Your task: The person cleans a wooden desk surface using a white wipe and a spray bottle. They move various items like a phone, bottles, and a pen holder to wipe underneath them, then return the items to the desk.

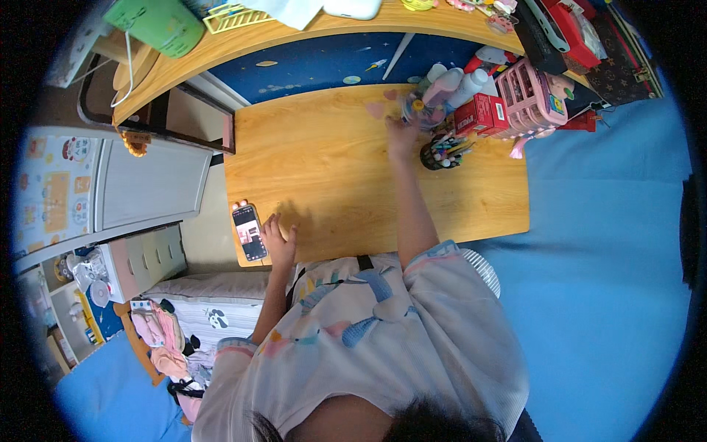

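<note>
While the right hand (pixel 402 135) reaches to the far side of the bench (pixel 331 169), its fingers rest against a cluster of pale bottles and small jars (pixel 434 92); whether it grips one of them or only touches cannot be told, since the fingers are hidden against the clutter. The left hand (pixel 280 243) lies flat and loosely spread on the near left corner of the bench, holding nothing, just beside a phone (pixel 250 233) with a lit screen that sits at the very edge. Just right of the reaching hand stands a dark cup of coloured pens (pixel 442 153), and beyond it a red box (pixel 480 114) with a pale label panel, then a pink plastic organiser (pixel 530 96) with open slots. Two pink heart-shaped cutouts (pixel 379 107) lie on the wood just left of the bottles. The bottles stand packed close together, so a careless pull on one would likely tip its neighbours or knock the pen cup over. The phone overhangs the corner, and a nudge from the left hand could push it off the bench. On the far shelf above sit a green tub (pixel 158 26) on its side and a yellow wire tray (pixel 232 18); blue bedding (pixel 611 243) spreads at the right.
</note>
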{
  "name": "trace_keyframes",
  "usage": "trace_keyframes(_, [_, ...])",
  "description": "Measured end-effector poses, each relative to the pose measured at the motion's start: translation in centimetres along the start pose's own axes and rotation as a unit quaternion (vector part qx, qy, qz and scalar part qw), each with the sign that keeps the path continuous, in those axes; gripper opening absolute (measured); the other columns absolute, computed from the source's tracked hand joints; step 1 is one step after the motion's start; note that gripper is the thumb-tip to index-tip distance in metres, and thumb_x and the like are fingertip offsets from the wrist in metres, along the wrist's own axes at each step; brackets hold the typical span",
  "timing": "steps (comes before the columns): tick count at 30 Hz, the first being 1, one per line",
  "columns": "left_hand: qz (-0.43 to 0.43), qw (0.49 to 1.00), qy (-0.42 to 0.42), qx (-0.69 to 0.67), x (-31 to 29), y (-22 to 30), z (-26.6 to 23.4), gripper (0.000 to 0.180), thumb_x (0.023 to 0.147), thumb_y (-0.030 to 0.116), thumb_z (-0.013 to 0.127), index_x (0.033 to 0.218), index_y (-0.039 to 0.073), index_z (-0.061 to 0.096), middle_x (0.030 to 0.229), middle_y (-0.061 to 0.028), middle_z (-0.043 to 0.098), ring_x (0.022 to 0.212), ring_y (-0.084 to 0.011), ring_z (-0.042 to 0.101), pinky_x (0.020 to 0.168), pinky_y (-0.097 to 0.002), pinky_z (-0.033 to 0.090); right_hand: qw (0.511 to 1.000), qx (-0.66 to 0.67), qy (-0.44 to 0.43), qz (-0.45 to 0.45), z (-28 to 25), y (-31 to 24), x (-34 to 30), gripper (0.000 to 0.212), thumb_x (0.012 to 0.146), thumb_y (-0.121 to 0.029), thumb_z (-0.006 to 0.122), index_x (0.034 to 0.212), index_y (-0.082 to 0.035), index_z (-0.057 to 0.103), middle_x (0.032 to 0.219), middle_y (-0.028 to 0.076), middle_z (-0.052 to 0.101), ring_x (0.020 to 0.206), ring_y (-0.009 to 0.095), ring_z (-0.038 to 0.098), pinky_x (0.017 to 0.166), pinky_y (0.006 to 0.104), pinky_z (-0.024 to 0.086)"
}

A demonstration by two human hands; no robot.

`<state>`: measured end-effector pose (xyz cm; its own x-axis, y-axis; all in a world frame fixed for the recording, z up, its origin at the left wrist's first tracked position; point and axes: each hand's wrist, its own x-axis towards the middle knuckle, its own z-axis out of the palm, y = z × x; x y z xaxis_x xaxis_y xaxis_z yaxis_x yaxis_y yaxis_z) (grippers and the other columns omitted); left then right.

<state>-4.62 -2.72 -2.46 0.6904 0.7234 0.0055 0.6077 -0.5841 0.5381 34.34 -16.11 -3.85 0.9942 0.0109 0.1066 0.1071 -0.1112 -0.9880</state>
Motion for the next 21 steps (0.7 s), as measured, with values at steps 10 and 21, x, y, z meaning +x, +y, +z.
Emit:
trace_keyframes(10, [-0.013, 1.000, -0.008, -0.023, -0.2, 3.5, 2.7, 0.052, 0.076, 0.018, 0.071, 0.122, 0.005, 0.052, 0.127, -0.0170, 0.050, 0.122, -0.0366, 0.039, 0.103, -0.0475, 0.032, 0.989, -0.121, 0.076, 0.026, -14.0, 3.8, -6.2, 0.090, 0.061, -0.017, 0.087, 0.131, 0.003, 0.035, 0.126, 0.018, 0.046, 0.114, 0.029, 0.048, 0.094, 0.0401, 0.044])
trace_keyframes(21, [0.015, 0.998, 0.000, -0.054, 2.3, -0.9, -3.6, 0.051, 0.075, 0.015, 0.072, 0.121, 0.006, 0.051, 0.124, -0.0157, 0.052, 0.119, -0.0355, 0.043, 0.102, -0.0457, 0.032, 0.997, -0.064, 0.046, 0.008, -6.9, 3.5, -5.3, 0.083, 0.062, -0.027, 0.089, 0.124, 0.003, 0.042, 0.113, 0.017, 0.059, 0.103, 0.027, 0.058, 0.089, 0.0377, 0.048])
